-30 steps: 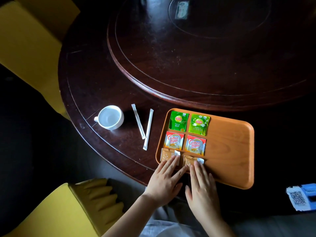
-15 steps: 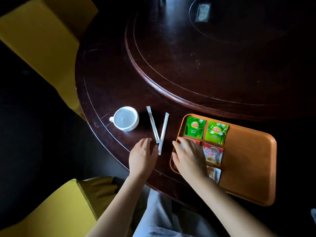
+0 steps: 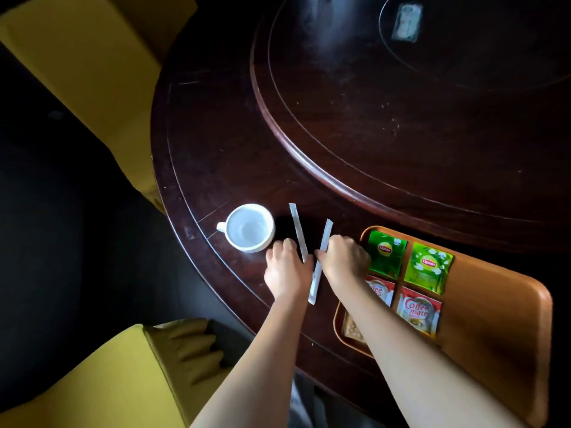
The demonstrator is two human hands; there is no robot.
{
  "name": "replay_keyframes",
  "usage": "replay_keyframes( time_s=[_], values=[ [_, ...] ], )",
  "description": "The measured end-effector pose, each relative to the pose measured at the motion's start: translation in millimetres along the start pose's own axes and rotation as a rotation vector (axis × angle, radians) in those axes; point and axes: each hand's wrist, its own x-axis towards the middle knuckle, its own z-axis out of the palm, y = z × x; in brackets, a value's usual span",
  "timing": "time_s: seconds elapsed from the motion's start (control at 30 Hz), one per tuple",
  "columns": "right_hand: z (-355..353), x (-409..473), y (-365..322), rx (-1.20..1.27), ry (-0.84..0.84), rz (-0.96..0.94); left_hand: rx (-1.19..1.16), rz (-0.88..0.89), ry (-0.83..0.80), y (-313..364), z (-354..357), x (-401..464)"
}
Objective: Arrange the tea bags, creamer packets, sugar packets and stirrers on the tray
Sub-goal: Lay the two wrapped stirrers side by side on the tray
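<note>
i had my left hand curled on the stirrer nearest the cup, my right hand on the farther stirrer; whether either had closed i couldn't tell. better to pinch mid-length, lifting level.

Stirrers off tray; packets aboard

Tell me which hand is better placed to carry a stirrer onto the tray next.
Right hand, probably: it is on the stirrer nearer the tray, beside the tray edge. The left hand is at the farther stirrer.
</note>
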Motion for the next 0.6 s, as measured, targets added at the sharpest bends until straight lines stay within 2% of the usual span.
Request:
replay_keyframes(
  time_s=[0.33,0.47,0.6],
  values=[
    [-4,-2,-10,-0.062,-0.037,0.029,-0.085,-0.099,-0.063,3,-3,-2],
    [-3,-2,-10,-0.069,-0.042,0.019,-0.185,-0.170,-0.071,-2,-10,-6],
    [1,0,-14,-0.111,-0.035,0.009,-0.299,-0.170,-0.078,-18,-18,-16]
  ],
)
